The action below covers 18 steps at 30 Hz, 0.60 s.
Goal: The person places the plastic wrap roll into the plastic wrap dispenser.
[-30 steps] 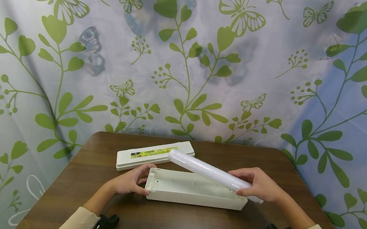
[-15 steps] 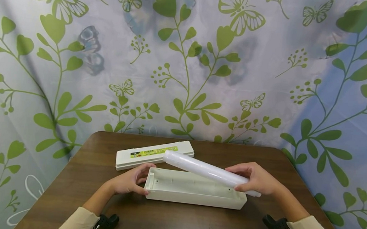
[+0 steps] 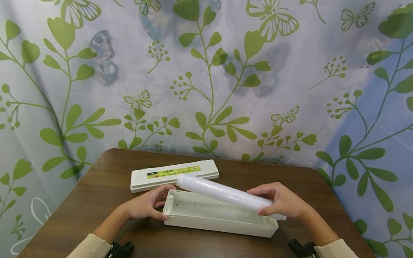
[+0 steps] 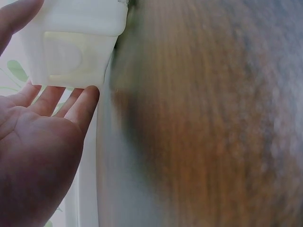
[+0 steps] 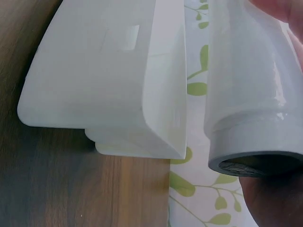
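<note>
Loading seems to be the step under way. A long, shiny white plastic-looking roll (image 3: 225,194) is held by the right hand (image 3: 285,200), slanted above a long, open, cream plastic box (image 3: 219,225), not in it yet. The box's end is pinched by the left hand (image 3: 148,203). Next, the roll probably needs to be turned straight and lowered inside.

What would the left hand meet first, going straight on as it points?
The open box: its end wall sits between the thumb and fingers of the left hand. How much gap separates wall and palm is hard to judge.
</note>
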Motion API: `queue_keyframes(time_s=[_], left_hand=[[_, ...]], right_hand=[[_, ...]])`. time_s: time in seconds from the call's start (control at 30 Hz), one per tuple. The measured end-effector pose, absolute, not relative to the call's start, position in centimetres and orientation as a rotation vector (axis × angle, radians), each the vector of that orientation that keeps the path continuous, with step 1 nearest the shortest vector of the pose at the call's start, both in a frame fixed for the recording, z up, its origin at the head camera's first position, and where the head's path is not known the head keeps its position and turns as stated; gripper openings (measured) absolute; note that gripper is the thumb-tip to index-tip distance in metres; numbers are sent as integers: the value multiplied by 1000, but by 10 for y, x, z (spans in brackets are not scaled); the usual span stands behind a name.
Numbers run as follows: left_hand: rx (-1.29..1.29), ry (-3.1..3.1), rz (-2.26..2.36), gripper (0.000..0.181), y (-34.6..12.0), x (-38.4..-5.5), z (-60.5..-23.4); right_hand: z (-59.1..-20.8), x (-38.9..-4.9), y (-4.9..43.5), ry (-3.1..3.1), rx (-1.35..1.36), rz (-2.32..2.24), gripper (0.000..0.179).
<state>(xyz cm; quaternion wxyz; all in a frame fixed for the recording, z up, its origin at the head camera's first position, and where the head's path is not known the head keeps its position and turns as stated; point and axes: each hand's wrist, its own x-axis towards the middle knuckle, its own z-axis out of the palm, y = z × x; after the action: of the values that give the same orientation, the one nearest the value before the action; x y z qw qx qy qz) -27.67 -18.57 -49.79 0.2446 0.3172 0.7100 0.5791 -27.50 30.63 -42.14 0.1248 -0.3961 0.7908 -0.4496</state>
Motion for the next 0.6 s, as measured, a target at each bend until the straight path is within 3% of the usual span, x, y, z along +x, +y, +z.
queue_keyframes(time_s=[0.6], left_hand=[[843, 1921, 1573, 93, -185, -273, -493]], right_hand=[[-427, -283, 292, 2229, -1160, -1258, 53]])
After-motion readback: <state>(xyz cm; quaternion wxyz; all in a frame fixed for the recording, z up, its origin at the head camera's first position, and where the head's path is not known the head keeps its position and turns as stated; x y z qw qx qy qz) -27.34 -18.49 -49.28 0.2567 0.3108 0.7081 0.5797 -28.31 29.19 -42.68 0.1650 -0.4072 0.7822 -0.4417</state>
